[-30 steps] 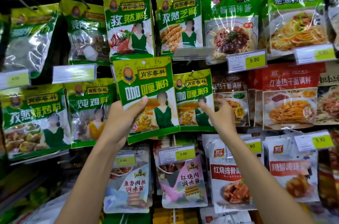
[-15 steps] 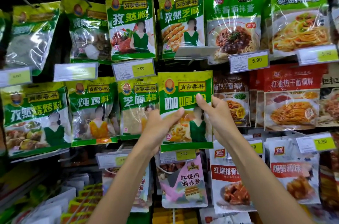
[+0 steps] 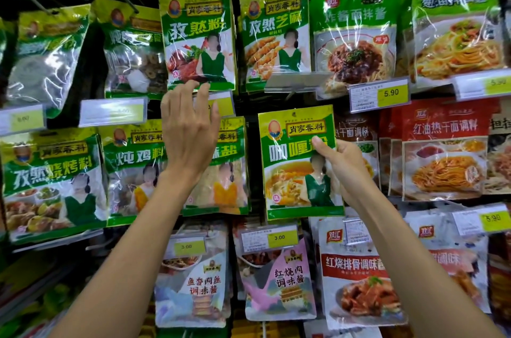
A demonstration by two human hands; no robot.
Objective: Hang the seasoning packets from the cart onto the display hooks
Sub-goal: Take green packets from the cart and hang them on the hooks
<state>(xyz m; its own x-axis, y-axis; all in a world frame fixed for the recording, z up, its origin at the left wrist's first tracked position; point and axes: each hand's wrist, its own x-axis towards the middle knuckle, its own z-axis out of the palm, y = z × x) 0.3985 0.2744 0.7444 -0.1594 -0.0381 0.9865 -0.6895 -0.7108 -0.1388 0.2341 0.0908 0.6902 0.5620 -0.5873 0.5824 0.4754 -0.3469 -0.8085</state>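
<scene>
The fingers of the right hand point(image 3: 345, 169) pinch the right edge of the curry powder packet point(image 3: 293, 171); the thumb lies on the packet's front, over the last character of its name, and the other fingers are hidden behind it; the packet is upright and faces outward in the middle row of the display, a little right of centre; whether its top is hung on anything cannot be told.

The left hand point(image 3: 190, 138) holds nothing; its fingers point(image 3: 206, 92) are straight and slightly spread, pointing up, with the tips over the lower edge of the cumin powder packet point(image 3: 197, 33) in the row above and over a yellow price tag point(image 3: 221, 105) just below it; whether they touch either cannot be told; the back of this hand covers part of a sesame salt packet point(image 3: 229, 171), which hangs just left of the curry packet.

Above the curry packet a grey tag holder point(image 3: 296, 81) is tipped upward, in front of the foot of a cumin sesame packet point(image 3: 276, 33); to its right sits a 5.90 tag point(image 3: 378, 94); red noodle sauce packets point(image 3: 442, 149) fill the middle row toward the display's right edge; below the curry packet a 3.00 tag point(image 3: 269, 238) fronts a braised pork sauce packet point(image 3: 279, 282).
</scene>
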